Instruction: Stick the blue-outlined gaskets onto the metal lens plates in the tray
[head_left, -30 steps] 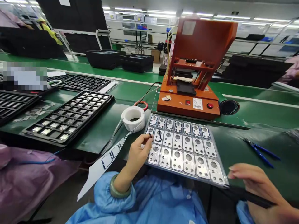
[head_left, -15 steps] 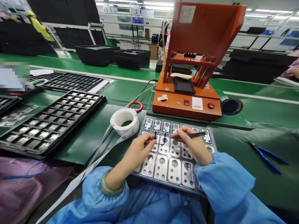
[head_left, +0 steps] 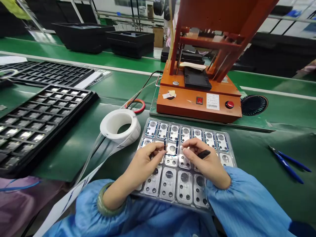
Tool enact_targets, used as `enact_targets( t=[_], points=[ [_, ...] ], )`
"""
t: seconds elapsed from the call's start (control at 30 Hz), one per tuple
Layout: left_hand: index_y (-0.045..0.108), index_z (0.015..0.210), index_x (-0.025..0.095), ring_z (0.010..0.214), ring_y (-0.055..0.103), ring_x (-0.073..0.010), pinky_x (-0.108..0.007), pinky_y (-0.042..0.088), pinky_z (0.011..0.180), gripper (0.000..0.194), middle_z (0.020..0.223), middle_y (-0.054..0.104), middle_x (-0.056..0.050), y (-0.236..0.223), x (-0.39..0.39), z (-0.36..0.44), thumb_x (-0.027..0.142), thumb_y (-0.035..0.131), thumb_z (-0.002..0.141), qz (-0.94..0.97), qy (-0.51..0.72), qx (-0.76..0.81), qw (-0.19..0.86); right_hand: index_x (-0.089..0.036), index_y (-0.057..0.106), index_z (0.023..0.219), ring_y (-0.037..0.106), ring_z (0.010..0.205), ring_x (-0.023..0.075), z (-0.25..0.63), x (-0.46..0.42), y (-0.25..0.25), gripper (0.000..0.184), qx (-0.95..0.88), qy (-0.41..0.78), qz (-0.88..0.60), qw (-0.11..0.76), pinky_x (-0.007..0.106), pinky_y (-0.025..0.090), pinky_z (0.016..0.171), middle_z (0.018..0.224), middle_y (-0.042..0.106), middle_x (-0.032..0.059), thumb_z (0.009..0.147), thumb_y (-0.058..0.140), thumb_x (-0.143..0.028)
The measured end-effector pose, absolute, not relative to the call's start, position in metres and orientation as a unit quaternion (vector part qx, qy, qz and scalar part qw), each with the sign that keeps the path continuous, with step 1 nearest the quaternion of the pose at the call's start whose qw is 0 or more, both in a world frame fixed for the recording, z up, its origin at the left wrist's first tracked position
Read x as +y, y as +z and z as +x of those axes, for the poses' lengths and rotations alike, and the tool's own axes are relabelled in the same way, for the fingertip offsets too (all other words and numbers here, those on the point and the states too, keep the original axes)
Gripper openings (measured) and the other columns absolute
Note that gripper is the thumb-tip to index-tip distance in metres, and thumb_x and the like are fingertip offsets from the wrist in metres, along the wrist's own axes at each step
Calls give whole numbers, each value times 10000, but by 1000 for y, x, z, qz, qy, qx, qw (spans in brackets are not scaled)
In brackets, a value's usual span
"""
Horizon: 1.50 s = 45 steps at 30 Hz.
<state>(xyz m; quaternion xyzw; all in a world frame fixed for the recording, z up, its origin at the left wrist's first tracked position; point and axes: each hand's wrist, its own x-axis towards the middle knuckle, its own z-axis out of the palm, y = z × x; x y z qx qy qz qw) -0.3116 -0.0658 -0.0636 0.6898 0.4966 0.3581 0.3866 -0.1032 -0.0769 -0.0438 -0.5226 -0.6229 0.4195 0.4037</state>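
Note:
A clear tray of several small metal plates (head_left: 212, 140) lies on the green bench in front of me. My left hand (head_left: 144, 161) pinches one side of a thin dark frame-shaped sticker (head_left: 171, 147) just above a plate near the tray's upper left. My right hand (head_left: 206, 161) pinches the sticker's other side and also keeps black tweezers (head_left: 203, 153) tucked in its fingers. Both sleeves are light blue. A white roll of label tape (head_left: 120, 124) stands left of the tray, its liner strip trailing toward my lap.
An orange press machine (head_left: 199, 95) stands behind the tray. Black compartment trays (head_left: 37, 118) with small parts lie at the left. Blue-handled pliers (head_left: 288, 160) rest at the right. A red ring (head_left: 135, 105) and a round black fan (head_left: 254, 104) flank the machine's base.
My right hand came in from the lower right with the tweezers and joined the left at the sticker. The view dipped down and closer to the tray.

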Motion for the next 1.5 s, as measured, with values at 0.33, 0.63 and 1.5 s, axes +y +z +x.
enact_targets(
  t=[0.33,0.63,1.5],
  points=[
    [655,890,205,615,592,-120,-236,511,637,116,728,666,13,-64,-66,-309,217,558,829,702,363,479,383,-193,634,806,523,595,126,-111,-78,-44,109,-708,319,-518,358,254,420,540,715,611,10,851,611,-289],
    [552,1252,211,618,635,-128,-266,541,656,362,855,715,-34,-68,-71,-309,274,492,900,664,375,494,418,-194,598,755,490,569,109,-110,-84,-42,134,-708,267,-509,410,249,399,536,681,578,-10,879,586,-244],
    [593,724,187,675,533,-133,-253,431,626,155,729,563,-3,-49,-70,-345,284,573,843,673,397,484,395,-206,645,752,534,583,116,-140,-85,-4,120,-700,384,-521,302,233,397,527,645,606,-25,839,604,-276]
  ],
)
